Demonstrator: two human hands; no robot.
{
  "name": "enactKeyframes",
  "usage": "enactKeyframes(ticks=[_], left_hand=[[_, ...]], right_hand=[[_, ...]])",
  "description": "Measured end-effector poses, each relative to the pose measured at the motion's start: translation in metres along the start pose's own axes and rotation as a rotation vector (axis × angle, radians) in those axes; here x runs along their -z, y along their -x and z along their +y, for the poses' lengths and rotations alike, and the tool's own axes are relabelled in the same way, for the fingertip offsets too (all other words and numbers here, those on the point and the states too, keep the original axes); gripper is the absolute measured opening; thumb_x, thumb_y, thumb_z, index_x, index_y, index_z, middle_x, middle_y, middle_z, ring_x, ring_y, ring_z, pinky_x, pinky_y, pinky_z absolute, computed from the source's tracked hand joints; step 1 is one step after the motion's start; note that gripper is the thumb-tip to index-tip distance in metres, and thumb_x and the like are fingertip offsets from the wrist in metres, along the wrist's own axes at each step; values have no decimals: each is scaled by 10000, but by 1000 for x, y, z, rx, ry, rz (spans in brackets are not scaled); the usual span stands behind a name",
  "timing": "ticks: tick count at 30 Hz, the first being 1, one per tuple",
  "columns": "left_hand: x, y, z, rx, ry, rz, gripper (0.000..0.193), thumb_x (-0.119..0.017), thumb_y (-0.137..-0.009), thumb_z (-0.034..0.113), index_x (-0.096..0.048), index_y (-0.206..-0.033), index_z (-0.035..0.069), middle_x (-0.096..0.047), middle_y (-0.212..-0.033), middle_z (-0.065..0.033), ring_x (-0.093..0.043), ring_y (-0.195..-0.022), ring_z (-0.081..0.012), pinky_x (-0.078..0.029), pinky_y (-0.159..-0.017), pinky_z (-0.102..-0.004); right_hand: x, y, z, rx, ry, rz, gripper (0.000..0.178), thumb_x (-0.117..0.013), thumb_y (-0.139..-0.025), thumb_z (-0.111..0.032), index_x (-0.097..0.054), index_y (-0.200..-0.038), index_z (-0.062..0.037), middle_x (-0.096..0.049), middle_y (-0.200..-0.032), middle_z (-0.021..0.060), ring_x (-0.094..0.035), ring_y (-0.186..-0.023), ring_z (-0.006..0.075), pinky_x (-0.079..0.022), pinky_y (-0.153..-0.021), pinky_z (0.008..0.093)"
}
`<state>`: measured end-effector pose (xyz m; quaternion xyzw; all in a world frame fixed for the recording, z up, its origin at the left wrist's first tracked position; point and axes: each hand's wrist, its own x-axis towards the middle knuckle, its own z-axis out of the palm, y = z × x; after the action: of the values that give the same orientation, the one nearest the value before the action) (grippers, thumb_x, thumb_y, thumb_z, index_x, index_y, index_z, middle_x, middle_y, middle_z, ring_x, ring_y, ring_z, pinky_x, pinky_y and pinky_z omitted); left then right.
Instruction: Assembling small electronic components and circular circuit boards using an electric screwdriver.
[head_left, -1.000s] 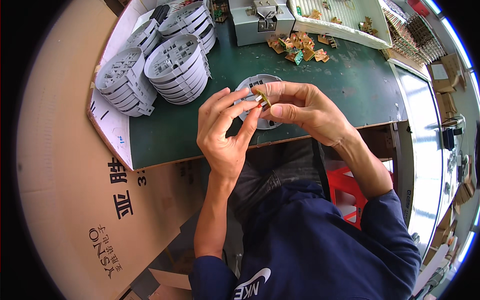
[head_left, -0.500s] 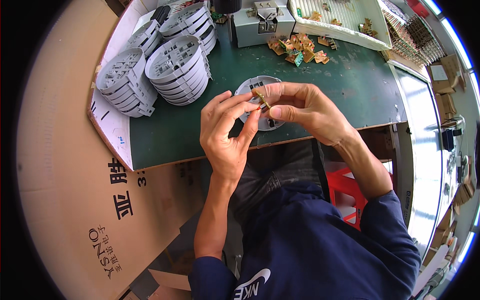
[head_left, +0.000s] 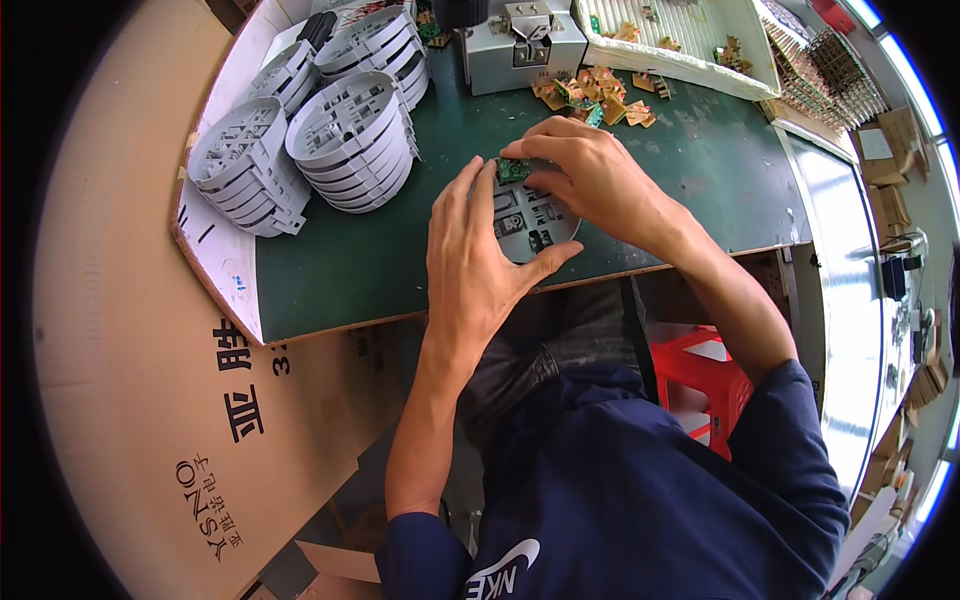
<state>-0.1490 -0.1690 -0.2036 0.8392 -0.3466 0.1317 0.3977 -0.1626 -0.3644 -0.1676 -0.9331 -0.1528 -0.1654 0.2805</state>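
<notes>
A round grey plastic housing (head_left: 524,222) with molded slots lies on the green bench top near its front edge. My left hand (head_left: 472,245) curves around its left and near rim, thumb along the near side and fingers on the far left. Between the fingertips of my right hand (head_left: 592,180) is a small green circuit board (head_left: 513,171), held at the housing's far part. Part of the board and the housing's right side are covered by my right hand. Whether the board is seated in the housing I cannot tell.
Stacks of grey housings (head_left: 350,140) stand at the left by a white panel. A pile of small circuit boards (head_left: 600,95) lies at the back, beside a grey metal device (head_left: 525,50) and a white tray (head_left: 690,60). A red stool (head_left: 705,385) stands below the bench.
Both hands have gone from holding the small board up above the bench to the housing. My left hand has let go of the board and now grips the rim; my right hand has lowered it.
</notes>
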Motion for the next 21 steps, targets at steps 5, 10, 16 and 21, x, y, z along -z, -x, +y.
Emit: enactKeyframes(ticks=[5,10,16,21], left_hand=[[0,1,-1,-2,-4,5,968,-905,-710,511,-544,-1394,-70,-533,-1463,-255,-542,-1308,-415,-474,-1068,-495],[-1,1,0,-23,-61,6,962,-864,-741,561,-554,-1369,-98,-536,-1434,-280,-557,-1269,-415,-484,-1047,-495],[-2,2,1,-27,-86,-6,907,-827,-788,564,-592,-1312,-138,-530,-1432,-288,-560,-1254,-416,-490,-1043,-487],[-3,3,0,-58,-138,-7,904,-790,-809,601,-611,-1287,-145,-537,-1425,-279,-559,-1250,-403,-488,-1041,-479]], right_hand=[[0,-4,1,42,1,-29,349,-748,-832,-4,-724,-1180,-7,-683,-1100,179,-685,-1008,375,-574,-859,433],[4,-11,3,-29,-26,-113,360,-739,-841,-1,-733,-1197,-54,-686,-1102,146,-691,-1008,335,-570,-885,413],[6,-20,14,-109,-139,-149,372,-780,-822,-43,-730,-1191,-54,-736,-1045,127,-722,-969,268,-581,-889,384],[8,-18,15,-131,-175,-147,365,-797,-824,-81,-724,-1180,-47,-757,-996,110,-732,-943,221,-583,-904,365]])
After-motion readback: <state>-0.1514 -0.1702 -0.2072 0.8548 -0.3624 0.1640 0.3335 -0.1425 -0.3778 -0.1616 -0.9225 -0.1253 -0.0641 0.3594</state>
